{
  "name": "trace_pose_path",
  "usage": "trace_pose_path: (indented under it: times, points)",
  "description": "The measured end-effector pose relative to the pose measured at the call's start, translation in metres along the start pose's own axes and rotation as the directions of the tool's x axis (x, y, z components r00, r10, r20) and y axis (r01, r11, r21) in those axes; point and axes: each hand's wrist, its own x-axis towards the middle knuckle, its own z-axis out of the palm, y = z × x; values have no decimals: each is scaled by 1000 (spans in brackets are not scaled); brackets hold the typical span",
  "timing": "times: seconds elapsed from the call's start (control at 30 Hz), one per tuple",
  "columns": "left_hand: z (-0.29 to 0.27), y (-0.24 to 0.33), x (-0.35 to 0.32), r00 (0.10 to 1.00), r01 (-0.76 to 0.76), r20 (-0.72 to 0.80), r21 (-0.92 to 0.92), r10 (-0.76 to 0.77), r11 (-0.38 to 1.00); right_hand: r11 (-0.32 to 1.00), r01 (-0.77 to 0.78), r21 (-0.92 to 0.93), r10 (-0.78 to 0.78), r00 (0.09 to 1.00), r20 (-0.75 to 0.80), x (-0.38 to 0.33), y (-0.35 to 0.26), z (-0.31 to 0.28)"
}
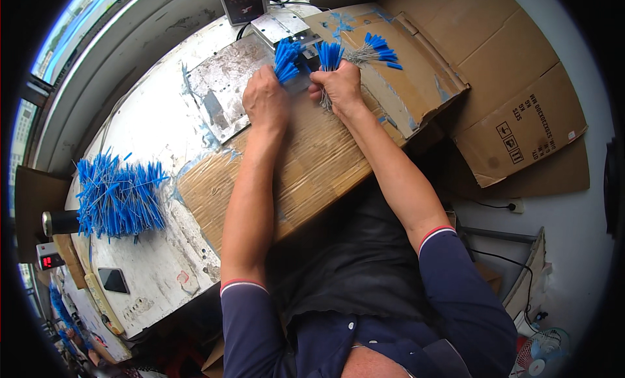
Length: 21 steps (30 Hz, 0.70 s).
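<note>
By the brown cardboard [312, 176], left hand [265, 98] and right hand [341, 86] wrap snugly round blue sticks [287, 59]; loose grips could spill them.

Window [64, 34] left, scuffed white table [146, 114], pale wall [573, 254] right.

Navy s/s polo [325, 332], blk cloth [351, 261] over lap
Sleeve cuffs [244, 285] w/ red & wht trim; collar [448, 360] navy w/ thin lt edge; sm. wht btn [351, 325] on front. L hand [265, 99] & R hand [342, 86] bare.
</note>
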Motion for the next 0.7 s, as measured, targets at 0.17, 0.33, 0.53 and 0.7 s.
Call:
trace_pose_path:
  times: [0.17, 0.33, 0.53, 0.7]
  points:
    - [-3, 1, -1, 990, 135, -26, -2, -135, 991, 997, 40, -72, -44, 998, -48, 2, 0, 7]
    - [-2, -10, 3, 961, 211, -162, -83, -222, 974, 994, 45, -101, -51, 997, -65, 4, -1, 12]
    - [-1, -8, 3, 964, 192, -163, -111, -209, 975, 984, 43, -172, -60, 993, -99, 10, -1, 16]
    - [-4, -5, 3, 980, 141, -131, -85, -152, 986, 990, 4, -141, -15, 997, -74, 7, -3, 15]
